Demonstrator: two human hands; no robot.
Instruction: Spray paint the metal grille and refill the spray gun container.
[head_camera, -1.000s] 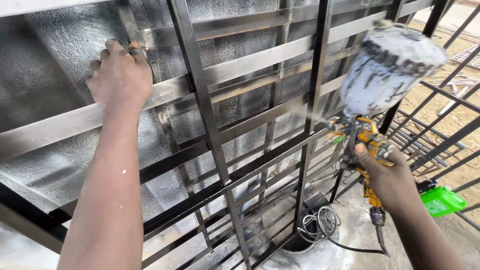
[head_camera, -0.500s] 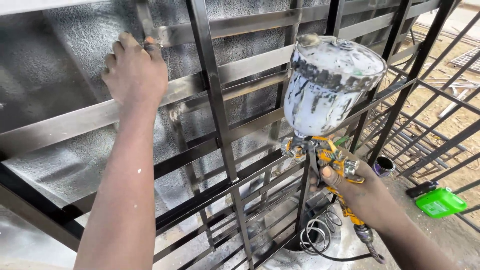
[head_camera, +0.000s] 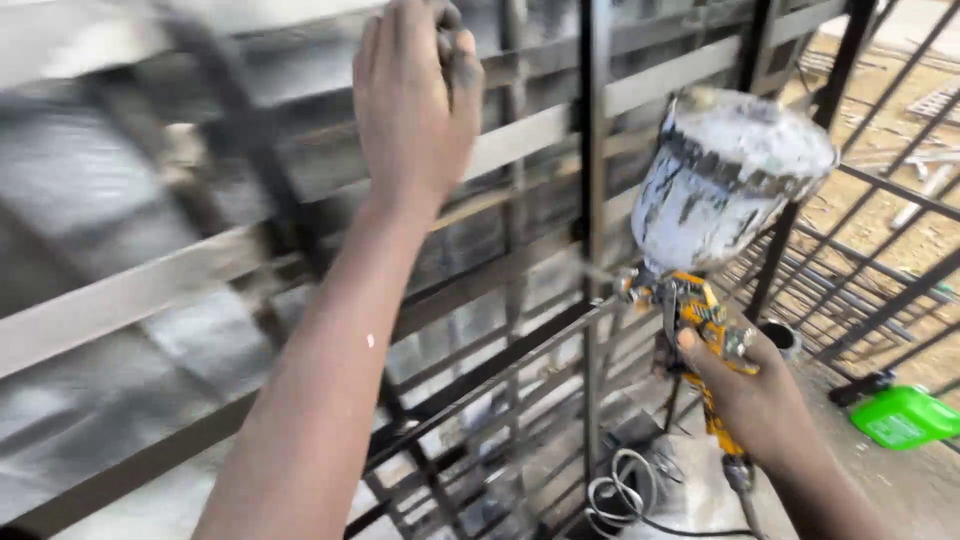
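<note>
Spray gun (head_camera: 700, 330), yellow body under a paint-spattered cup: gripped in the right hand (head_camera: 750, 395), right of centre, nozzle towards the metal grille (head_camera: 590, 250). Left hand (head_camera: 415, 110): far left, fingers curled onto a grille bar. Coiled hose (head_camera: 620, 495) below; green container (head_camera: 905, 417) near right.

Metal grille (head_camera: 590, 250) bars block reach; gaps seemingly narrow

metal grille (head_camera: 150, 290) motion-blurred, left hand (head_camera: 415, 105) fingertips cut off, hose (head_camera: 625, 500) end cropped
</note>
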